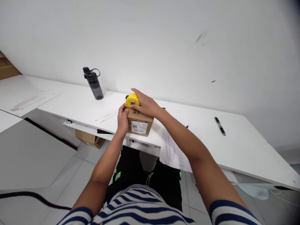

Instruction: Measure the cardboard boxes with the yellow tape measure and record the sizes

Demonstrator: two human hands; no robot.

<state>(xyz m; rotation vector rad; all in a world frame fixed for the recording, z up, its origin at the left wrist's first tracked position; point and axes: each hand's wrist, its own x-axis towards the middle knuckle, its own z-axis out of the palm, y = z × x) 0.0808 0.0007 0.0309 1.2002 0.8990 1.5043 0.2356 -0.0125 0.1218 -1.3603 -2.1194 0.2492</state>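
Note:
A small brown cardboard box (pixel 140 124) with a white label stands near the front edge of the white desk (pixel 234 147). A yellow tape measure (pixel 131 99) rests on top of the box. My right hand (pixel 144 104) lies over the tape measure, fingers curled around it. My left hand (pixel 122 118) grips the box's left side, thumb up near the tape measure's tip.
A dark water bottle (pixel 94 83) stands upright at the back left of the desk. A black marker (pixel 220 126) lies to the right. Sheets of paper (pixel 172 150) hang over the front edge. Another cardboard box (pixel 90 139) sits on the floor under the desk.

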